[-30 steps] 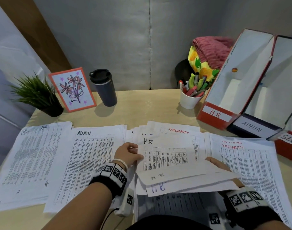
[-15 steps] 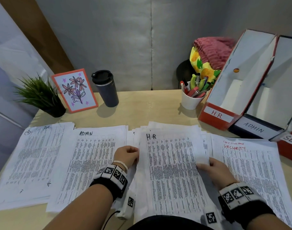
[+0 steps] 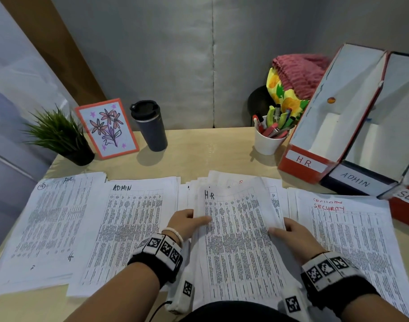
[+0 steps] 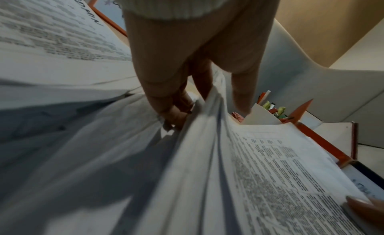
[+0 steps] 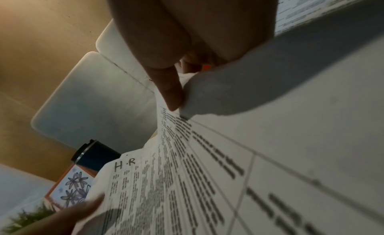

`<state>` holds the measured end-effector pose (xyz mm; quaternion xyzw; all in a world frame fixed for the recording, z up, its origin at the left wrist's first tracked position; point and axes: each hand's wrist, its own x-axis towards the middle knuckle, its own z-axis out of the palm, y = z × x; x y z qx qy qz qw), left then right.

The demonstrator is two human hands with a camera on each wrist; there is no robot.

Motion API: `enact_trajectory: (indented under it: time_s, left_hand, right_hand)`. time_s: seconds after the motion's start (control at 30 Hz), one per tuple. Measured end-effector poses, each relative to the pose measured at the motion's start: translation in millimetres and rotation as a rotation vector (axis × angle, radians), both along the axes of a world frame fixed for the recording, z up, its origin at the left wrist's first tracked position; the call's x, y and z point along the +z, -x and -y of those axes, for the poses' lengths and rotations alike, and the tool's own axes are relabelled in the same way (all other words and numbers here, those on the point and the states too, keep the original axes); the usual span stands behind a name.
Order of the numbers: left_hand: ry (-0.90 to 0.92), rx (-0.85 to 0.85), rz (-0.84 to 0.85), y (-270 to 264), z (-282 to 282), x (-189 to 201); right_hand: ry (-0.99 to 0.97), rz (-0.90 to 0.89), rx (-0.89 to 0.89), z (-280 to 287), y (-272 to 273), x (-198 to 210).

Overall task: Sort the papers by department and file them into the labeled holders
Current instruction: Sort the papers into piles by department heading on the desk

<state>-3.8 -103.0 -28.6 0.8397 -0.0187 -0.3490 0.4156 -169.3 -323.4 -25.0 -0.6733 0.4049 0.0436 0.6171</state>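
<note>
While both hands pinch H.R sheets (image 3: 238,231) | head: side piles | wrists: fingers (image 4: 241,90) clamped

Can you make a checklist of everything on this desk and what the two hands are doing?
Surface: pale wooden desk, mostly covered with papers.
Job's things: H.R sheets held in the middle; HR pile far left; ADMIN pile; SECURITY pile; H.R. holder, ADMIN holder and a third holder, label cut off.
Clutter: potted plant, flower picture, travel mug, cup of pens, pink and yellow cloth.
Hands: left hand and right hand each grip a side of the H.R sheets.
Cables: thin black cable by the left wrist.
Surroundings: grey padded wall.
</note>
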Motion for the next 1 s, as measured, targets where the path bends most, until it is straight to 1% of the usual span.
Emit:
enact_trajectory:
  time_s: [0.07, 0.17, 0.23, 0.27, 0.33, 0.43, 0.5, 0.57, 0.6, 0.67, 0.77, 0.83, 0.9, 0.93, 1.0]
  left_hand:
    - [-0.04, -0.06, 0.103, 5.1, 2.5, 3.0]
    - [-0.154, -0.151, 0.381, 15.9, 7.2, 9.2]
    - [-0.137, -0.218, 0.482, 23.5, 9.4, 14.4]
    - [-0.117, -0.244, 0.469, 26.1, 9.8, 15.5]
    - [-0.072, -0.258, 0.373, 28.2, 10.4, 14.1]
    - [-0.051, -0.206, 0.284, 26.4, 11.9, 18.6]
    - [0.042, -0.108, 0.252, 22.3, 11.7, 27.6]
    - [0.188, -0.044, 0.243, 19.9, 10.1, 46.0]
    - [0.265, -0.02, 0.246, 18.0, 9.2, 57.5]
    - [0.429, 0.009, 0.287, 13.6, 7.9, 79.2]
    - [0.67, 0.019, 0.358, 9.9, 8.7, 108.6]
    - [0.78, 0.02, 0.38, 10.5, 9.5, 126.4]
    - [0.837, 0.008, 0.435, 12.3, 8.9, 140.4]
    - [0.841, 0.007, 0.484, 12.9, 8.2, 143.3]
    - [0.808, -0.007, 0.567, 14.3, 6.9, 139.6]
  right_hand:
    - [-0.056, 0.011, -0.017, 1.3, -0.7, -1.5]
    - [-0.118, 0.016, -0.028, 3.2, 0.0, -2.7]
    - [-0.146, 0.027, -0.039, 3.3, 1.0, -2.4]
    - [-0.158, 0.038, -0.042, 3.2, 1.6, -3.2]
    - [-0.183, 0.063, -0.044, 3.0, 2.5, -2.3]
    - [-0.265, 0.109, -0.072, 0.6, 3.0, 4.8]
    - [-0.279, 0.125, -0.11, 2.2, 2.1, 4.9]
    - [-0.295, 0.17, -0.161, 6.3, 0.9, 6.0]
    - [-0.314, 0.196, -0.169, 4.4, 0.8, 14.3]
    - [-0.324, 0.269, -0.123, 8.4, -2.5, 28.3]
    - [-0.193, 0.336, 0.005, 11.6, -12.5, 65.7]
    - [-0.061, 0.383, 0.044, 10.5, -16.2, 92.2]
    - [0.032, 0.445, 0.063, 10.0, -15.9, 111.0]
    - [0.041, 0.496, 0.064, 7.1, -14.7, 122.1]
    - [0.019, 0.569, 0.051, 1.6, -9.8, 130.0]
